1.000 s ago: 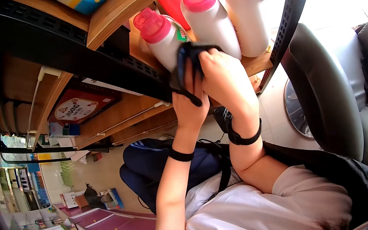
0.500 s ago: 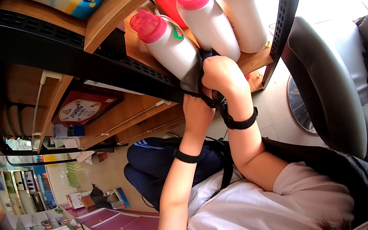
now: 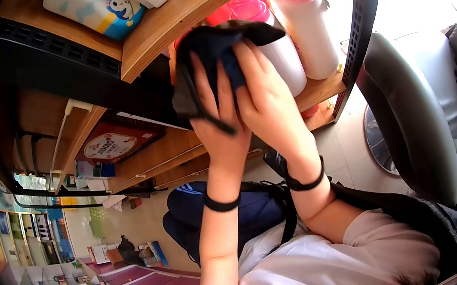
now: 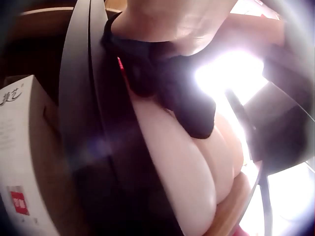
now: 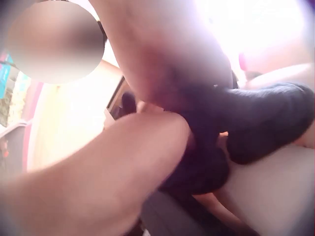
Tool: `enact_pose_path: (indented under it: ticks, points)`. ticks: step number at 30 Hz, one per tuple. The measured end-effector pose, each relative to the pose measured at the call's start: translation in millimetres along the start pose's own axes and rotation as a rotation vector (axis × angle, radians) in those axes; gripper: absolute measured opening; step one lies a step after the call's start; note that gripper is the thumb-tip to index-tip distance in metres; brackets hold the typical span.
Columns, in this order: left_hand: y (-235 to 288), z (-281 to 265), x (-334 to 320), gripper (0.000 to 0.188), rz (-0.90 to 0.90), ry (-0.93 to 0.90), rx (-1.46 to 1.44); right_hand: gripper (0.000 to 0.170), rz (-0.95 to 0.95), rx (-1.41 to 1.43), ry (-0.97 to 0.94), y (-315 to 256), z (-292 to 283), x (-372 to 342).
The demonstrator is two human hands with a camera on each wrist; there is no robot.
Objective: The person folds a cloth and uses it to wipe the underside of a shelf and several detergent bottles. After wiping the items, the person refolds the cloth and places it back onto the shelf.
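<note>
Both hands hold a dark cloth up in front of white bottles with pink caps. In the head view my left hand [image 3: 219, 112] lies on the cloth [image 3: 207, 50] with long fingers spread, and my right hand [image 3: 268, 94] lies close beside it, fingers stretched over the cloth. The thumbs are hidden. Behind the cloth, the leftmost bottle is covered; the middle bottle [image 3: 285, 57] and right bottle [image 3: 312, 33] show. The left wrist view has the bunched cloth [image 4: 192, 108] over a bottle [image 4: 172, 162]. Dark folds of cloth [image 5: 270, 113] hang in the right wrist view.
A wooden shelf edge [image 3: 167, 26] runs above the hands, bearing a blue-and-white package [image 3: 99, 12]. A black metal upright [image 3: 360, 27] stands right of the bottles. Lower left is a red box [image 3: 116, 143]; a black leather chair [image 3: 409, 113] stands at right.
The hands and cloth have risen and moved left, and the cloth has spread out over the leftmost bottle. The fingers, bunched before, now lie stretched on it.
</note>
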State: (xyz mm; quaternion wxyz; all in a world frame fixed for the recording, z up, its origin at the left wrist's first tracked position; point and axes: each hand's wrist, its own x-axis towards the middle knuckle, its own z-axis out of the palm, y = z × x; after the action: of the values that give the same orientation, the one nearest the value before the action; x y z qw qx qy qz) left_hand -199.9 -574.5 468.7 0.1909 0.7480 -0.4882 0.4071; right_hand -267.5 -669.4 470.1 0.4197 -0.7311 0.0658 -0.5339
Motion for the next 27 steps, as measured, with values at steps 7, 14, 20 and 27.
enact_pose_path:
  ticks: [7,14,20,27]
  points:
    - [4.8,25.4,0.5,0.048,-0.022,-0.06,0.172,0.046,0.191,0.28,-0.068,52.7,14.7,2.7]
    - [4.6,19.9,-9.8,0.04,-0.003,-0.166,-0.009,0.035,0.274,0.039,-0.064,48.1,-1.3,-0.2]
    - [1.5,10.2,22.3,0.056,-0.025,-0.132,0.071,0.038,0.2,-0.029,-0.013,47.0,11.7,-2.8]
    - [-15.3,17.0,66.2,0.059,-0.132,-0.079,0.128,0.039,0.196,0.062,0.147,52.4,31.9,-4.5]
